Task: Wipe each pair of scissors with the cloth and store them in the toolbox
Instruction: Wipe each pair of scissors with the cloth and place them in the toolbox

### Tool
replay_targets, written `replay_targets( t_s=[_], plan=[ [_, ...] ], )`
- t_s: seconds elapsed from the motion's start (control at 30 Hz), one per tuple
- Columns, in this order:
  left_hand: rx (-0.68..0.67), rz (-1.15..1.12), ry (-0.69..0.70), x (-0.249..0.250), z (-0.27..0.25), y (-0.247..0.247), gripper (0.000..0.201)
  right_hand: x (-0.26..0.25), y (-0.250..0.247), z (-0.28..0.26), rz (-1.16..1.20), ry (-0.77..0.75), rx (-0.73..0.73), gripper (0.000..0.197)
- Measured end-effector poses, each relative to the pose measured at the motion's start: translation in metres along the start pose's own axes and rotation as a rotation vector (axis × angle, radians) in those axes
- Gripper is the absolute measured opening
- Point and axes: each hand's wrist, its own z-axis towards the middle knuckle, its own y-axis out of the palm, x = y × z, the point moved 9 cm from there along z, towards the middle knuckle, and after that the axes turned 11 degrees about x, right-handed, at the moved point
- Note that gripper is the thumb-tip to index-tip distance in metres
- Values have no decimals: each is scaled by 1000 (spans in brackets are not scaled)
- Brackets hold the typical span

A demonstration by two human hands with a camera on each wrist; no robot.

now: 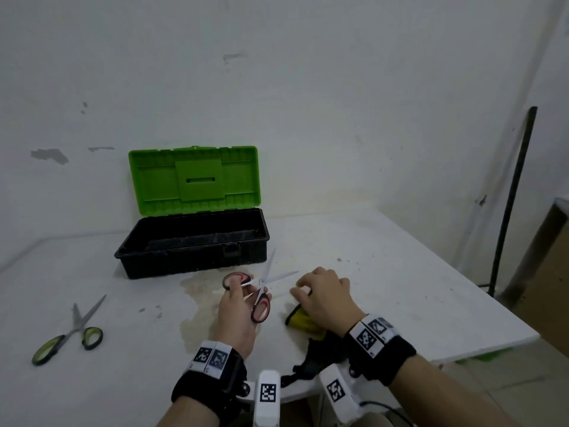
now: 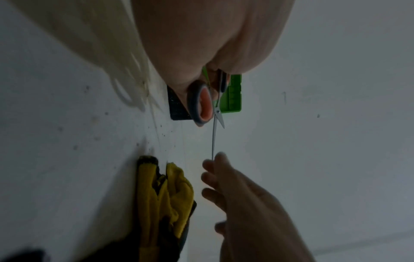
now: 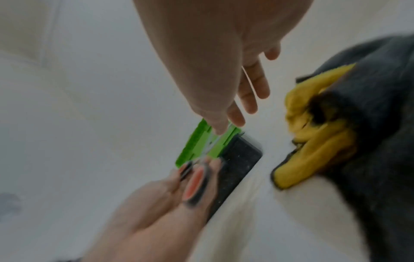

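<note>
My left hand (image 1: 240, 298) grips the handles of the red-and-black scissors (image 1: 261, 291), whose blades are spread and point up and to the right. In the left wrist view one red handle (image 2: 201, 104) shows below my palm, and the long blade reaches toward my right hand (image 2: 224, 186). My right hand (image 1: 323, 291) hovers over the yellow-and-black cloth (image 1: 300, 320) with its fingers loosely extended by the blade tip; contact with the blade is unclear. The cloth (image 3: 313, 141) lies crumpled on the table, held by neither hand. The toolbox (image 1: 191, 257) stands open behind, with its green lid (image 1: 194, 180) upright.
A second pair of scissors (image 1: 70, 331), green-handled and open, lies at the front left of the white table (image 1: 400, 288). A pale stain (image 1: 197, 294) marks the table in front of the toolbox. The table's right edge drops off beside a dark upright pole (image 1: 511, 204).
</note>
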Motion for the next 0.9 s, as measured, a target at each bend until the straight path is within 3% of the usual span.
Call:
replay_targets(
  t_s=[0.13,0.37,0.63,0.9],
  plan=[
    [-43,-42,-12,-6,-6,11,30,-29,8,-21,363,84,-145,48],
    [-107,-80,12,-1,-8,7,25,-35,11,-18,755,176,-247,26],
    [-183,355,253,35,11,-19,15,-17,-1,-3,682,203,-248,27],
    [-306,491,191,32,14,-15,13,-28,7,2,661,184,-245,26]
  ],
)
